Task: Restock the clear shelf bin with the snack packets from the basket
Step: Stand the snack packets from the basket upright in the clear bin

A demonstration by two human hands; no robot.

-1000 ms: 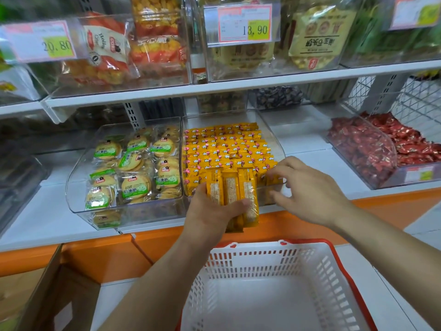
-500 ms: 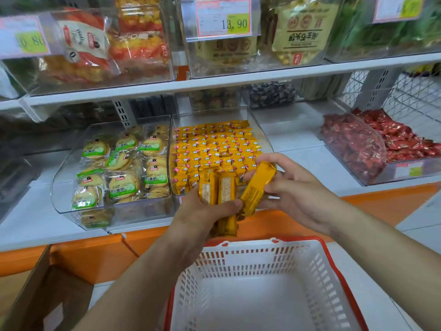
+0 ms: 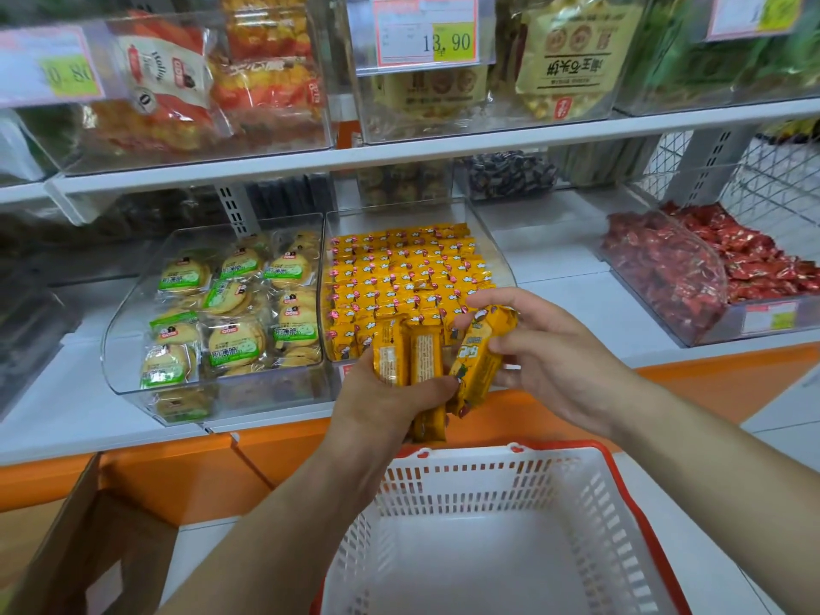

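Snack packets (image 3: 408,366) in yellow wrappers are held upright as a small bunch by the left hand (image 3: 386,397), with its fingers and thumb curled round them. The bunch is kept just in front of the near edge of the clear shelf bin (image 3: 499,255). One single packet (image 3: 481,352) of the same kind is pinched, tilted, between the thumb and the fingers of the right hand (image 3: 550,348). It is close beside the bunch on the right; whether the two are touching cannot be told.

The bin is placed in the middle of the lower white shelf (image 3: 554,241), and it is filled with neat rows of yellow packets (image 3: 408,277). Below both hands, on the near side, a white plastic basket (image 3: 479,486) with a red rim is seen.

Just to the left of the bin, a second clear bin (image 3: 128,344) with round biscuits (image 3: 230,299) in green-labelled wrappers is found. Well to the right, a third bin (image 3: 692,277) with red packets (image 3: 763,259) is placed. On the upper shelf, more clear bins with bagged snacks are lined up, and a price tag (image 3: 426,33) reading 13.90 is fixed above the middle one. At the near left, part of a brown cardboard box (image 3: 88,548) is visible.
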